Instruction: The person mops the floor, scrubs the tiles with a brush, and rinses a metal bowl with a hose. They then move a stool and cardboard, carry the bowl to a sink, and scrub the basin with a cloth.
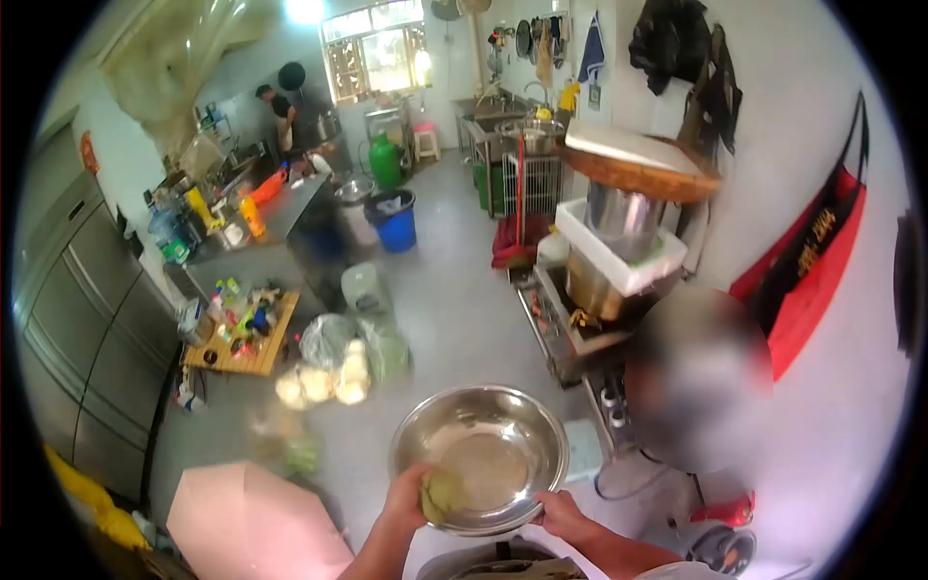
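Note:
A wide steel bowl is held up low in the middle of the view, tilted a little, with its shiny inside showing. At its lower left, my left hand is closed on a yellow-green cloth or sponge that lies against the bowl's inner wall. On the lower right side, my right hand grips the bowl's rim. Nothing else can be made out inside the bowl.
A pink umbrella is at the lower left. Pale vegetables and plastic bags lie on the floor. A stove with stacked pots is at right. Near the back counter stands a person; a blue bin is mid-room.

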Tool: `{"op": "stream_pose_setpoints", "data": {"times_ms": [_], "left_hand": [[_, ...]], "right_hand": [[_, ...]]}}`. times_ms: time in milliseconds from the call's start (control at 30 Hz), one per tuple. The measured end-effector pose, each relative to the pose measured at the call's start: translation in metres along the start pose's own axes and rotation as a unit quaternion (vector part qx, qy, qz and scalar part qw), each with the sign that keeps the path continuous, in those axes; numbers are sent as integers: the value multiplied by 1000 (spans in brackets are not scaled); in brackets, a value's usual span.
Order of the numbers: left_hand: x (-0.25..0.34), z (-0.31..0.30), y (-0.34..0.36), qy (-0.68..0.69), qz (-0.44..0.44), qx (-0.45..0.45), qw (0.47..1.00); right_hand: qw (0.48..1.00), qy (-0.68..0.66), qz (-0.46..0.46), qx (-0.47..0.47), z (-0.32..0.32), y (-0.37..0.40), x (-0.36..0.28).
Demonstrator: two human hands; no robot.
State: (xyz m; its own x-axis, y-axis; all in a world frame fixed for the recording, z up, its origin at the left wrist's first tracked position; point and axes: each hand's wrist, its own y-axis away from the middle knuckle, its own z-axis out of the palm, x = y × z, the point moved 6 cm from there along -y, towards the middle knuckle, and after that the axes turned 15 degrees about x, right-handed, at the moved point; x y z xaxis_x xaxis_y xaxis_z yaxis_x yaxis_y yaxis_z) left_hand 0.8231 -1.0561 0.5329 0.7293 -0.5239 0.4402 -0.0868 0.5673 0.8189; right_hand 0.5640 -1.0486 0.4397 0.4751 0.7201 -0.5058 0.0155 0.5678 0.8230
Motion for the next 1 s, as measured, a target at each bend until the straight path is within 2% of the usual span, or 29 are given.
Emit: {"op": "stream_pose_setpoints", "data": {"times_ms": [133, 200, 233, 267, 300, 333, 433, 567, 700, 767, 800, 833, 900, 933, 1000], "left_hand": [[124, 50, -80, 20, 21, -1, 1000], [195, 81, -125, 30, 88, 2, 996], [230, 96, -159, 41, 84, -10, 996], [262, 112, -190, 52, 69, -16, 996], [294, 128, -218, 32, 98, -10, 995], [330, 151, -253, 38, 101, -17, 994], [438, 245, -328, 39, 45, -88, 994], [560, 364, -422, -3, 65, -98, 993], [671, 488, -512, -42, 69, -96, 992], [735, 545, -557, -39, 106, -107, 988], [763, 563, -584, -17, 119, -101, 988], [783, 569, -605, -28, 98, -85, 991], [837, 611, -653, -33, 78, -88, 993], [864, 626, -668, -25, 95, -62, 993], [918, 658, -701, -27, 93, -67, 993]], "right_hand": [[999, -19, 23, -35, 116, -99, -99], [998, -44, 25, -42, 173, -155, -149], [999, 29, -3, -34, 178, -215, -162], [1000, 4, 6, -2, 204, -236, -189], [991, 105, -41, 67, 216, -254, -215], [997, -1, -46, 61, 253, -252, -250], [988, 39, -97, 115, 324, -276, -341], [977, -40, -146, 152, 397, -332, -452], [972, -50, -165, 157, 467, -437, -561], [973, -68, -181, 127, 531, -501, -630], [968, -92, -183, 143, 562, -526, -659], [979, -72, -147, 118, 580, -571, -674], [988, -9, -87, 125, 637, -616, -733], [988, -7, -91, 124, 664, -641, -761], [984, -27, -89, 152, 705, -704, -795]]}}
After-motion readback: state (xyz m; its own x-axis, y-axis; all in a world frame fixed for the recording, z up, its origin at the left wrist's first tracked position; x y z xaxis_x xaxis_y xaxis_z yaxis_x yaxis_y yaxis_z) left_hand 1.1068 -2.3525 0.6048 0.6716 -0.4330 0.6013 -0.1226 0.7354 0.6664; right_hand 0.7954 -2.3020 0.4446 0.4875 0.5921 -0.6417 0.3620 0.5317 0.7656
